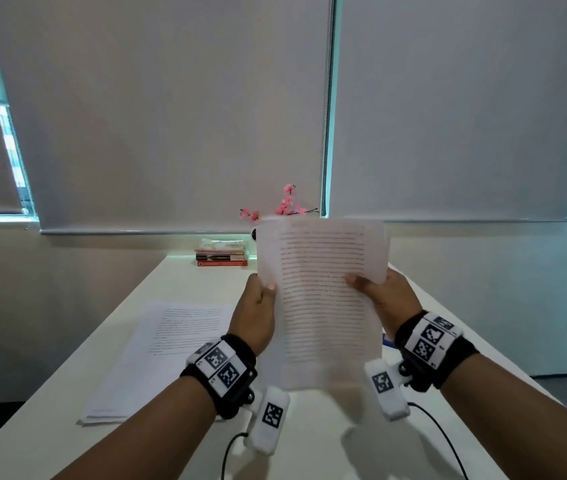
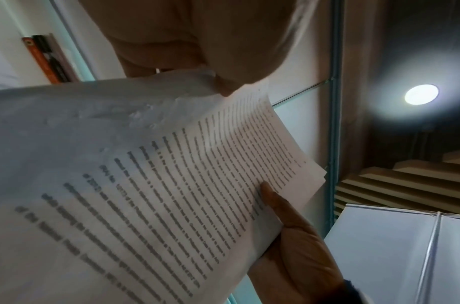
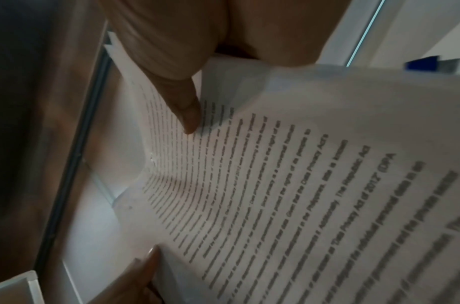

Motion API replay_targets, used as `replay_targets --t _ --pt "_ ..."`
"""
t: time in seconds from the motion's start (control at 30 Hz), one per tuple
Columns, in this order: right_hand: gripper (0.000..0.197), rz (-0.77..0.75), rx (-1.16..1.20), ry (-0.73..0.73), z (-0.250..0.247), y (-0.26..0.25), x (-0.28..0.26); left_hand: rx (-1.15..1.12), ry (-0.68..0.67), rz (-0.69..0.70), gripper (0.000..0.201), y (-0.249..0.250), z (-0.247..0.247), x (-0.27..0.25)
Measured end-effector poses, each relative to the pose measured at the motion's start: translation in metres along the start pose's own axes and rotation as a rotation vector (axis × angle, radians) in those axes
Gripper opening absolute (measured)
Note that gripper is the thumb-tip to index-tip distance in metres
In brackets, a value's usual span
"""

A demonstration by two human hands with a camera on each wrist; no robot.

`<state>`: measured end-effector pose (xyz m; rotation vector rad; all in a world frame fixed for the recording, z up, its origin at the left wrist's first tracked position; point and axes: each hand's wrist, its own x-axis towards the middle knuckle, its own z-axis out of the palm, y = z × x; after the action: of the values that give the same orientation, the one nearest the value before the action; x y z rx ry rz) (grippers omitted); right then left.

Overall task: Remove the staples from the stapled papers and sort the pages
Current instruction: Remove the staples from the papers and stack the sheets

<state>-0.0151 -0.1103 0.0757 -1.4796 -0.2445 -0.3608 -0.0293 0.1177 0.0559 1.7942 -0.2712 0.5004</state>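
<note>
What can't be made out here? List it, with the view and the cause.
- Staples: none visible on the held papers in any view; motion blur.
- Printed text: unreadable in the head view, too small and blurred.
- Blue object behind the right hand, head view: mostly hidden by the papers.
- Left hand fingers: behind the sheets.
</note>
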Motion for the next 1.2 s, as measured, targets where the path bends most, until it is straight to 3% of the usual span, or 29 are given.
replay_targets --t 0.13,0.27,0.33,0.57,0.73,0.87,1.0,1.03,1.1,1.2 --pt "0.03 -0.042 0.045 -0.032 0.002 -0.017 0.01 -0.02 0.05 0.085 0.019 0.016 -0.01 0.012" --pt "0.046 0.048 -0.068 -0.089 -0.007 0.005 -0.004 0.022 -0.051 0.007 0.016 -0.004 -0.006 -0.006" --pt "0.043 0.081 -0.109 -0.096 -0.011 0.016 -0.009 0.092 -0.121 -0.025 0.02 -0.013 -0.004 -0.014" --pt "0.046 0.13 0.064 -0.07 -0.01 0.015 -0.006 0.098 -0.103 -0.01 0.027 -0.017 0.0 -0.014" --pt "0.043 0.138 0.097 -0.09 -0.011 0.023 -0.014 0.128 -0.131 -0.056 0.022 -0.022 0.003 -0.024" --pt "0.037 0.124 -0.045 -0.086 -0.015 0.015 -0.007 0.291 -0.136 -0.021 0.024 -0.019 -0.006 -0.015" --pt "0.024 0.119 -0.171 0.008 -0.027 0.008 0.022 0.483 -0.26 -0.151 0.02 -0.025 -0.028 0.001" --pt "0.023 0.075 -0.268 0.052 -0.032 0.012 0.03 0.541 -0.316 -0.18 0.021 -0.029 -0.034 0.003" --pt "0.016 -0.034 -0.727 0.057 -0.048 0.031 0.049 0.667 -0.429 -0.231 0.022 -0.036 -0.042 0.002" --pt "0.035 -0.003 -1.409 -0.243 -0.055 0.068 0.071 0.751 -0.575 -0.306 0.025 -0.048 -0.048 -0.006"
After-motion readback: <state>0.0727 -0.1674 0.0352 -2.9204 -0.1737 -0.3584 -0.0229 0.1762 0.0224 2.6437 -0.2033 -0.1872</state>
